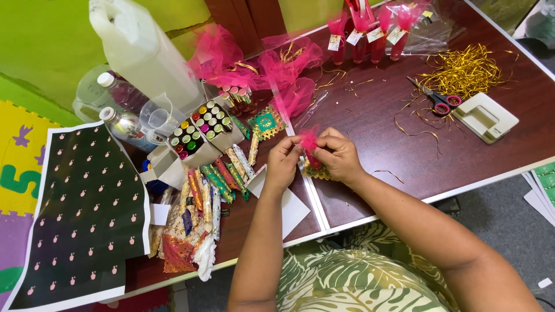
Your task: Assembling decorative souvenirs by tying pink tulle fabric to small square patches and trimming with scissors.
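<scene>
Pink net (pixel 309 140) sat pinched between both hands above the table (pixel 404 156) edge, left hand (pixel 283 162) and right hand (pixel 338 156) closed on it. Gathering looked best done tight at the neck, fingers close, over the small bottle (pixel 313 160) beneath.

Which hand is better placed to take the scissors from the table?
Likely the right hand: the scissors lie on its side. The left hand is farther, and both pinch the pink bundle.
</scene>
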